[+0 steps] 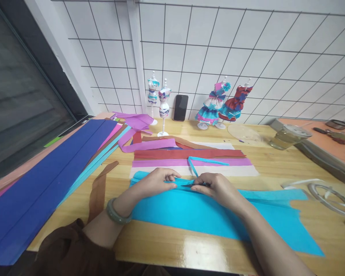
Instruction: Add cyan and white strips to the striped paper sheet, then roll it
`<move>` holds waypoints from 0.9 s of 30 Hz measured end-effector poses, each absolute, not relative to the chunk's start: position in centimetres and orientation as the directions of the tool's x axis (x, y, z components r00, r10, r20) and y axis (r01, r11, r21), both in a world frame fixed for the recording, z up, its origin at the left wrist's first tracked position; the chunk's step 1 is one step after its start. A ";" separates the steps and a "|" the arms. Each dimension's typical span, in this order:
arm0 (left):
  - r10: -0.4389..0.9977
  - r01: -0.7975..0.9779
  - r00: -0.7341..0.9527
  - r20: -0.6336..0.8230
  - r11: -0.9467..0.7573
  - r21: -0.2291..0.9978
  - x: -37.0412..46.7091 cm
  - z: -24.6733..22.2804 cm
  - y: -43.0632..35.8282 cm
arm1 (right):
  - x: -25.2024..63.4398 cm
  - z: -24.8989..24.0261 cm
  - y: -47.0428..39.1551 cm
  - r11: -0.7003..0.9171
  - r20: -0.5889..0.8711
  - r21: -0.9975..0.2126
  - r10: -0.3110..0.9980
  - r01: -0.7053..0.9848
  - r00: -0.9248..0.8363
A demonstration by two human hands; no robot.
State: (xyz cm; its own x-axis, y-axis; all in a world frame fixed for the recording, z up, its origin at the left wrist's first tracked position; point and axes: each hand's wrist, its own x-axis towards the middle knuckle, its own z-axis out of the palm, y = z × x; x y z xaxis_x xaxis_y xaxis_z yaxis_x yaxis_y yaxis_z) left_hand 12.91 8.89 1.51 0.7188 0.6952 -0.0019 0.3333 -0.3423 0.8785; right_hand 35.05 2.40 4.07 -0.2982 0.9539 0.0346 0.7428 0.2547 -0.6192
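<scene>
A wide sheet of bright blue crepe paper [184, 214] lies across the table in front of me, its far edge folded into a strip. My left hand [161, 181] is closed on that folded edge, thumb against the bent fingers. Just to its right, my right hand [211, 184] is wrapped round small dark scissors [188, 186], whose tip points left onto the blue paper. The scissors' handles are mostly hidden in the fingers. Beyond the hands, a thin bent blue strip [208, 160] rests over red [186, 154], purple and white strips.
Long dark blue paper [54, 180] and other coloured strips lie at the left, near a brown strip [98, 193]. Small dress forms [163, 103] and a phone [181, 107] stand by the tiled wall. At the right are a cup [289, 137] and a ribbon roll [332, 197].
</scene>
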 end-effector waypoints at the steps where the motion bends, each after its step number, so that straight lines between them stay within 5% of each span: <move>1: 0.696 0.335 0.718 -0.002 -0.343 0.878 12.9 1.5 8.9 | 35.0 4.1 2.4 0.254 0.033 -0.621 0.954 0.741 -0.299; 17: 0.708 0.364 0.699 -0.099 -0.234 0.902 12.0 2.2 9.5 | 35.3 3.7 2.5 0.242 0.044 -0.623 0.960 0.744 -0.275; 27: 0.726 0.394 0.686 -0.051 -0.312 0.864 11.7 1.7 9.9 | 35.2 3.5 2.5 0.222 0.021 -0.655 0.961 0.722 -0.276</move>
